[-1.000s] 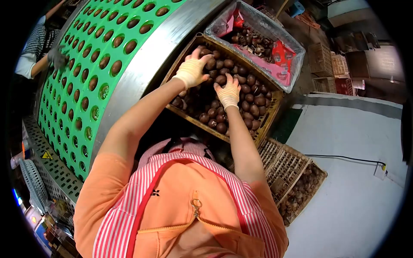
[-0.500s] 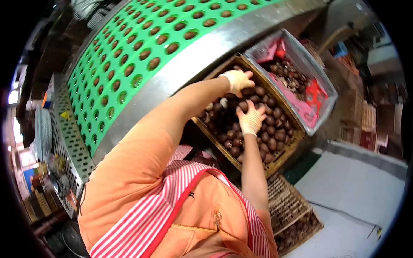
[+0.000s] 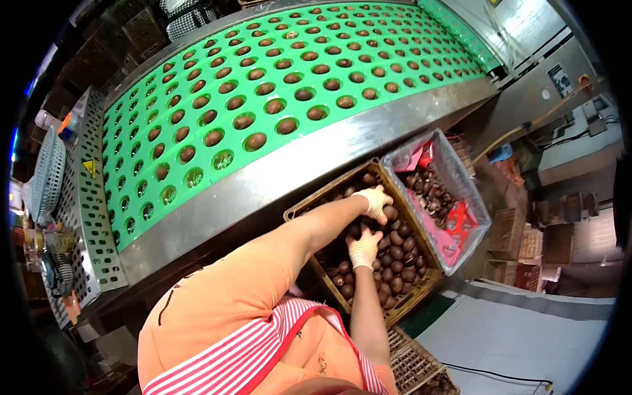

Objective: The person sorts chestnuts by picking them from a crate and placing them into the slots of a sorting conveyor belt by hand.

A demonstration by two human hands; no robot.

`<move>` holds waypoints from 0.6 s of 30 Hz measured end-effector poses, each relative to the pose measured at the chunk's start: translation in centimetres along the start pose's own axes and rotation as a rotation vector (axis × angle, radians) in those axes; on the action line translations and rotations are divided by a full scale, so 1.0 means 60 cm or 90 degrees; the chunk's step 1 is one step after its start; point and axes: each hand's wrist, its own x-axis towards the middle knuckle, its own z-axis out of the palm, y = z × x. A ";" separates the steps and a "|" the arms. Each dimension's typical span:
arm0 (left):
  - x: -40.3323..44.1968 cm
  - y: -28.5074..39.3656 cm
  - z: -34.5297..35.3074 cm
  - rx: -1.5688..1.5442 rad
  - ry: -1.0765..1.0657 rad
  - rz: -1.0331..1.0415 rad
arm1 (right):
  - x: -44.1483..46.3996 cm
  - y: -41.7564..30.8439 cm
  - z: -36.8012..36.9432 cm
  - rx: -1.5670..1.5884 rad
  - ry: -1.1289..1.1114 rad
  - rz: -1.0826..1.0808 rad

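A yellow-brown crate point(image 3: 431, 280) holds many dark brown, egg-shaped items point(image 3: 397, 252); I cannot tell whether they are nuts or eggs. Both my hands wear pale gloves or wraps with bare fingertips. My left hand point(image 3: 375, 201) is in the far part of the crate, its fingers curled over the brown items. Just nearer to me, my right hand point(image 3: 364, 247) has its fingers bent round items in the pile. The hands face each other, and what lies between them is partly hidden.
A green perforated conveyor point(image 3: 263, 76) carries similar items in its holes, with a metal edge point(image 3: 276, 178) beside the crate. Right of the crate stands a grey lined bin point(image 3: 484, 217) holding brown pieces and red plastic. A wicker-like crate point(image 3: 411, 362) is below.
The head view has shifted, showing more of the conveyor. My hands have stayed in the crate and come closer together; the right hand has moved towards the left one.
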 end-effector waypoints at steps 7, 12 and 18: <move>-0.070 0.009 0.006 -0.109 0.056 0.013 | -0.005 -0.001 -0.014 -0.092 -0.050 0.020; -0.237 -0.037 0.023 -0.464 0.189 0.133 | 0.000 0.090 0.029 0.093 0.009 -0.197; -0.646 -0.178 -0.077 -0.613 0.422 0.234 | -0.080 -0.116 -0.034 0.878 -0.292 0.241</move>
